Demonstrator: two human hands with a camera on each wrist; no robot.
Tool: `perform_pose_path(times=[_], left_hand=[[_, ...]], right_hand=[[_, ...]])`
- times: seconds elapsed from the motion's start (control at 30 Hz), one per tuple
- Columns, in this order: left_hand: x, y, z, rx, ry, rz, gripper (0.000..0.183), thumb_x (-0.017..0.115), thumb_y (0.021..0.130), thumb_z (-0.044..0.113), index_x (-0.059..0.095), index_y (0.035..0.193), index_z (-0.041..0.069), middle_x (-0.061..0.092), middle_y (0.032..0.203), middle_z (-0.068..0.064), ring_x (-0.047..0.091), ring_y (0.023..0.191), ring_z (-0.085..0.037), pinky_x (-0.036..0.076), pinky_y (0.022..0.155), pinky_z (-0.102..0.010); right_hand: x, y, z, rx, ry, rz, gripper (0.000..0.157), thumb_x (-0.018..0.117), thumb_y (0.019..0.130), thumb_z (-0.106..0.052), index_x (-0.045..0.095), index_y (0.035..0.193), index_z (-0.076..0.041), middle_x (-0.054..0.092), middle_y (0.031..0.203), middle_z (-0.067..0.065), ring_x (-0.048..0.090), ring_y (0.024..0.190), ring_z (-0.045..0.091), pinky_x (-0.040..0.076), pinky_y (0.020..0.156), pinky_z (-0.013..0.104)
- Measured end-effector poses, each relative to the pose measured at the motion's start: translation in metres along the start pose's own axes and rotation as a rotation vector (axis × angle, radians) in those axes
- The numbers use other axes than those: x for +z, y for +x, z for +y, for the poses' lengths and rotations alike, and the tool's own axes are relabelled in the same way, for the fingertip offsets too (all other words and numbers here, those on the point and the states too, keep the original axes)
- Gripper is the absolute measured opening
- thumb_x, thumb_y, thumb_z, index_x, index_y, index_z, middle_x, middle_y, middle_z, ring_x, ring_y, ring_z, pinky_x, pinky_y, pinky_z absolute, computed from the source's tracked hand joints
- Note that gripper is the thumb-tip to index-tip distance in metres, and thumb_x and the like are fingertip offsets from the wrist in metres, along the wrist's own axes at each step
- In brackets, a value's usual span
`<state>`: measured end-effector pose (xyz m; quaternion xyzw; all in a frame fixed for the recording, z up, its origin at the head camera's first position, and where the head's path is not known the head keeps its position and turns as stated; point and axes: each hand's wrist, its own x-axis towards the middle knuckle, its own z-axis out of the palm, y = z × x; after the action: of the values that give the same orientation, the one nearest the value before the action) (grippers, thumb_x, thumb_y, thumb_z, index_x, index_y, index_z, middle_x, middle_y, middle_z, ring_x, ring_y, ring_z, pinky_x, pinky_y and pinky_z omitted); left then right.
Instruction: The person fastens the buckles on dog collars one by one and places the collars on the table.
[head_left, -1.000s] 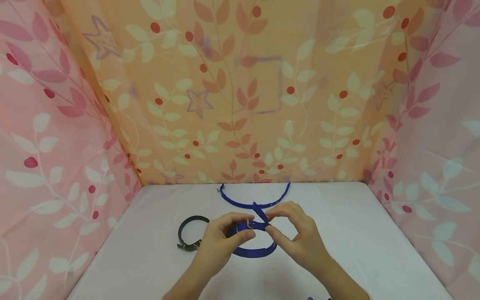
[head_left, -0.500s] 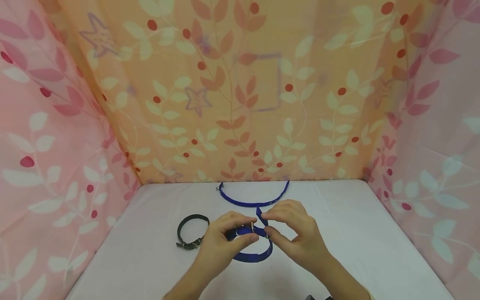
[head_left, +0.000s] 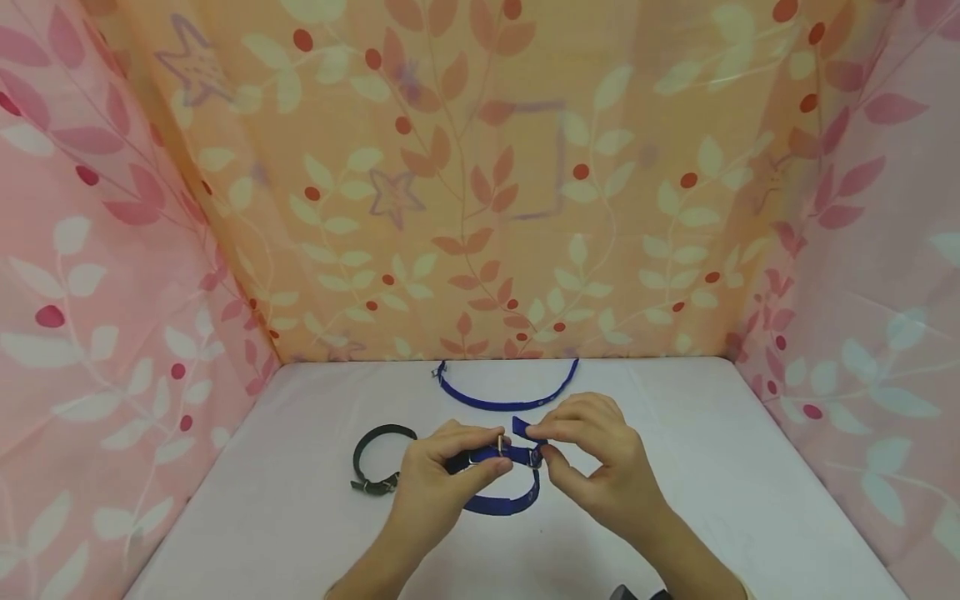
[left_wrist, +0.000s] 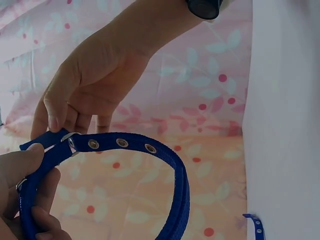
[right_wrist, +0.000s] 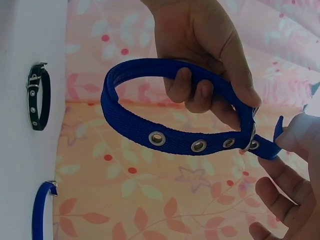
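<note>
A blue pet collar [head_left: 498, 506] with metal eyelets is held up as a loop between both hands. My left hand [head_left: 438, 479] grips its band beside the metal buckle, thumb and fingers on either side. My right hand [head_left: 600, 446] pinches the strap near its free tip [head_left: 521, 427]. In the right wrist view, the eyelet strap runs through a metal ring [right_wrist: 251, 137], and its end comes out bent upward at the right fingers. Several eyelets show along the band in the left wrist view, where the left hand [left_wrist: 22, 190] covers part of it.
On the white table [head_left: 300, 533] a black collar [head_left: 384, 430], buckled into a loop, lies left of my hands. A second blue collar [head_left: 504, 406] lies curved open at the back. A dark object [head_left: 622, 593] shows at the front edge. Leaf-patterned curtains [head_left: 465, 167] enclose the table.
The strap tip, earlier pointing up steeply, now bends to the left over the band. My right hand has shifted slightly right, and the ring now shows beside its fingers. The left hand keeps its grip.
</note>
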<state>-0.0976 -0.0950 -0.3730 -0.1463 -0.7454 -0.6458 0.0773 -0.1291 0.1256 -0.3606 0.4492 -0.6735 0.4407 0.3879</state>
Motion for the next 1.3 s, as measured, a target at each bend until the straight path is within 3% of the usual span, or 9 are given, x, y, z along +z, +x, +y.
perform_pose_path(times=[0.23,0.63,0.93,1.3], left_hand=[[-0.0001,-0.002,0.0003,0.025,-0.031,0.014,0.031,0.088,0.081,0.019,0.081,0.112,0.019,0.076,0.104,0.002,0.067,0.1,-0.019,0.06,0.085,-0.029],[0.0012,-0.0013,0.0002,0.02,-0.048,0.003,0.03,0.089,0.08,0.017,0.081,0.109,0.019,0.075,0.104,0.0,0.067,0.101,-0.02,0.06,0.085,-0.031],[-0.0001,-0.0007,0.0041,-0.067,-0.005,-0.002,0.029,0.089,0.08,0.021,0.081,0.107,0.028,0.072,0.104,-0.001,0.068,0.1,-0.023,0.061,0.082,-0.028],[-0.0008,-0.0013,0.0049,-0.112,0.009,-0.021,0.029,0.09,0.079,0.029,0.08,0.107,0.029,0.069,0.101,-0.005,0.072,0.095,-0.02,0.061,0.08,-0.027]], right_hand=[[-0.0002,0.001,-0.0024,-0.03,-0.021,-0.006,0.037,0.072,0.068,0.009,0.079,0.097,-0.012,0.069,0.088,-0.001,0.06,0.091,0.021,0.04,0.101,0.033],[0.0004,-0.0015,-0.0006,-0.043,-0.038,-0.05,0.037,0.07,0.067,0.008,0.078,0.095,-0.015,0.066,0.088,-0.004,0.057,0.09,0.018,0.037,0.098,0.034],[0.0005,-0.0019,0.0011,-0.047,-0.081,-0.086,0.035,0.07,0.069,0.006,0.079,0.094,-0.017,0.065,0.089,-0.006,0.057,0.093,0.019,0.037,0.098,0.035],[0.0022,-0.0039,-0.0002,-0.048,-0.071,-0.111,0.036,0.072,0.072,0.005,0.079,0.1,-0.017,0.066,0.093,-0.005,0.058,0.096,0.019,0.037,0.098,0.037]])
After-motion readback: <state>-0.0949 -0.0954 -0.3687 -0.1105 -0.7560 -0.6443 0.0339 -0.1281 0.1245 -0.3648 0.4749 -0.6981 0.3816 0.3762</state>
